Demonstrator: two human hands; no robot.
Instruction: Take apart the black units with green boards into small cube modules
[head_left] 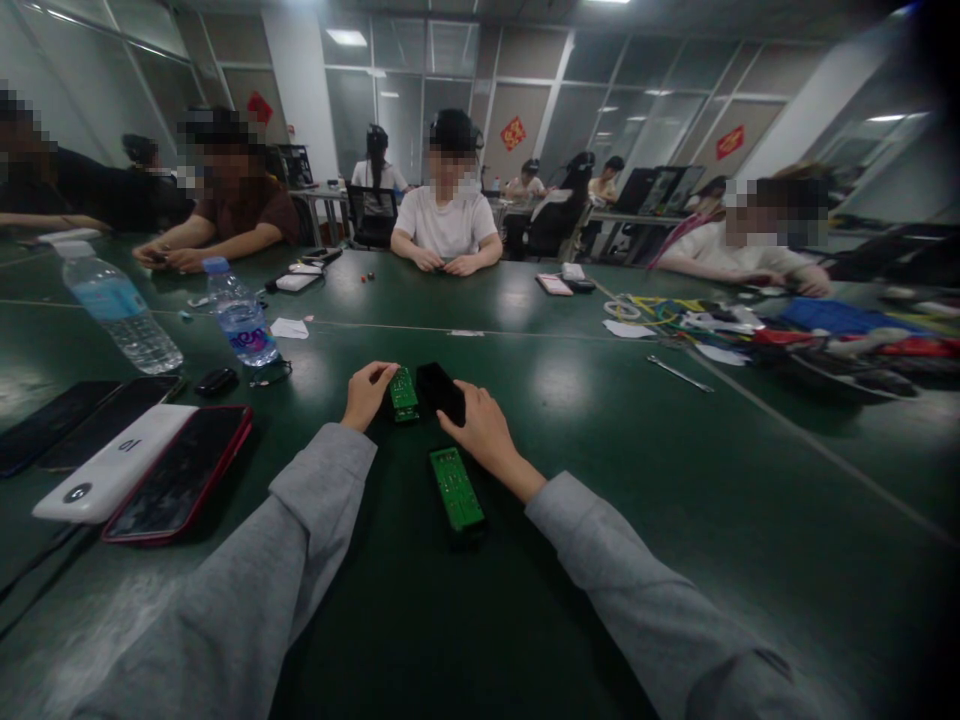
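My left hand (366,394) is curled round a small green circuit board (403,393) held just above the dark green table (600,450). My right hand (482,430) grips a black rectangular casing (440,390) right beside that board. A second, longer green circuit board (457,488) lies flat on the table between my forearms, close to my right wrist. Both arms wear grey sleeves.
A red-edged phone (180,472), a white power bank (112,465) and dark phones (75,415) lie at left. Two water bottles (124,310) (240,318) stand beyond them. A screwdriver (679,373) and coloured cables (675,315) lie right. Other people sit round the table.
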